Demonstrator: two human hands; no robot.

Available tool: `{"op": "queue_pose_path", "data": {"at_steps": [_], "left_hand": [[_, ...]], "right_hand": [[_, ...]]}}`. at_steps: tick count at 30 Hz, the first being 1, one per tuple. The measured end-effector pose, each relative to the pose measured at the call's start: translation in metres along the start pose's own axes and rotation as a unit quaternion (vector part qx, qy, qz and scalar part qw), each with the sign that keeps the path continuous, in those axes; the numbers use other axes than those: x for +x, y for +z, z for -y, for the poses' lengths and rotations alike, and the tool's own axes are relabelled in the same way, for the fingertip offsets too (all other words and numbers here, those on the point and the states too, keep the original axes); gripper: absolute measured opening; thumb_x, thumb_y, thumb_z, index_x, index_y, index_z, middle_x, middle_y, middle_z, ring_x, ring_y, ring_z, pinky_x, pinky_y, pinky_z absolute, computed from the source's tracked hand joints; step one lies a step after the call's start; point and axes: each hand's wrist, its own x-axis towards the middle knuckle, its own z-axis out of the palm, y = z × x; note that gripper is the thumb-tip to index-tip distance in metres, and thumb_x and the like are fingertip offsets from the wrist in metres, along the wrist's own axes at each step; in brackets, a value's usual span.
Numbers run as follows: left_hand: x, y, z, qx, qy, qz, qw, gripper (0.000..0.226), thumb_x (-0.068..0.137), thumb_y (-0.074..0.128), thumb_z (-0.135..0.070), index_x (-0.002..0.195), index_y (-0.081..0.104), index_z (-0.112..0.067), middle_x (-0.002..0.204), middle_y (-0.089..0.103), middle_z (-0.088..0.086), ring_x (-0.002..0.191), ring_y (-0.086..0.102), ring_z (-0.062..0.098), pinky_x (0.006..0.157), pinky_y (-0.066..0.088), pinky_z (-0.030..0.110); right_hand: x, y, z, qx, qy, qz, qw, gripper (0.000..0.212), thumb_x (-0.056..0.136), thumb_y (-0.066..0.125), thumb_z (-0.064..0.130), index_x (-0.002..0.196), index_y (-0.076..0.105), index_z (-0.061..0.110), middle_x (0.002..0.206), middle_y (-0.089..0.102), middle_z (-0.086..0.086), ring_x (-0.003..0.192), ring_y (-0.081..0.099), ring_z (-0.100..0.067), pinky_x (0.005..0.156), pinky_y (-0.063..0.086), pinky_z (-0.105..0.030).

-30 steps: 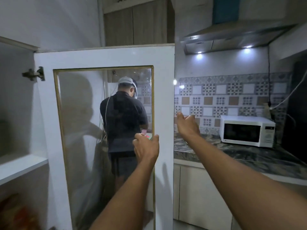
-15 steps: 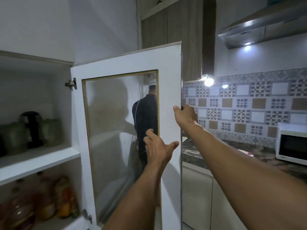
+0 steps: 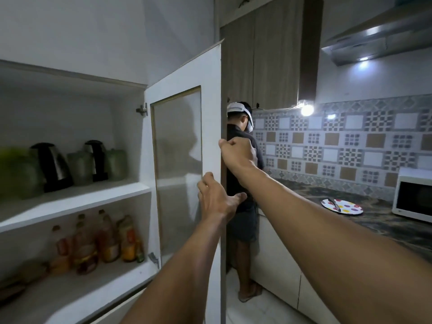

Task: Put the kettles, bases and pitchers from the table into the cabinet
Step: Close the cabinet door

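The white cabinet (image 3: 77,199) stands open at the left. On its upper shelf stand two steel kettles with black tops (image 3: 52,166) (image 3: 96,159) among several green pitchers (image 3: 19,174) (image 3: 117,163). The glass-panelled cabinet door (image 3: 184,160) swings edge-on toward me. My right hand (image 3: 237,153) is curled around the door's free edge from behind. My left hand (image 3: 216,197) lies flat with fingers spread on the door's front face, just below the right hand. Neither hand holds a kettle or pitcher.
Oil bottles (image 3: 105,239) fill the cabinet's lower shelf. Another person in dark clothes (image 3: 243,188) stands right behind the door at the marble counter (image 3: 385,220). A spotted plate with a knife (image 3: 342,206) and a white microwave (image 3: 413,195) sit on the counter.
The view has turned left, showing more of the cabinet's inside. The door has swung further toward the cabinet, with my right hand closing on its edge and my left hand pressing its face.
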Motion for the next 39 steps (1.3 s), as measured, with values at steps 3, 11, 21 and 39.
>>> {"op": "queue_pose_path", "data": {"at_steps": [3,11,21,39], "left_hand": [[-0.014,-0.045,0.016,0.003,-0.015,-0.04,0.999,0.093,0.073,0.085,-0.033,0.143,0.027,-0.013,0.143,0.035,0.01,0.129,0.045,0.028,0.105,0.047,0.041],[-0.014,-0.166,0.076,0.037,-0.071,-0.225,0.971,0.024,0.092,0.063,-0.016,0.112,0.051,-0.013,0.112,0.056,0.006,0.099,0.056,0.02,0.084,0.05,0.034],[0.037,-0.334,0.178,0.111,-0.184,-0.353,0.911,0.029,0.083,0.076,-0.023,0.106,0.063,-0.012,0.106,0.071,0.01,0.096,0.068,0.028,0.085,0.059,0.039],[0.151,-0.439,0.294,0.117,-0.221,-0.369,0.895,0.035,0.087,0.073,-0.026,0.117,0.062,-0.014,0.113,0.069,0.007,0.1,0.067,0.023,0.088,0.058,0.039]], "right_hand": [[-0.034,0.017,0.034,0.012,-0.017,0.029,0.999,0.04,0.09,0.056,0.041,0.06,0.054,0.015,0.075,0.062,-0.004,0.084,0.061,-0.029,0.071,0.038,-0.03],[-0.091,0.114,0.106,0.058,-0.163,0.164,0.971,0.036,0.088,0.069,0.04,0.074,0.065,0.007,0.068,0.063,-0.008,0.061,0.055,-0.016,0.062,0.047,-0.03],[-0.121,0.303,0.183,0.067,-0.349,0.289,0.889,0.02,0.09,0.068,0.037,0.087,0.062,0.018,0.092,0.064,-0.003,0.084,0.062,-0.02,0.08,0.055,-0.039],[-0.087,0.502,0.233,0.019,-0.329,0.304,0.894,0.055,0.079,0.08,0.038,0.117,0.047,0.017,0.133,0.033,-0.013,0.116,0.046,-0.035,0.076,0.046,-0.038]]}}
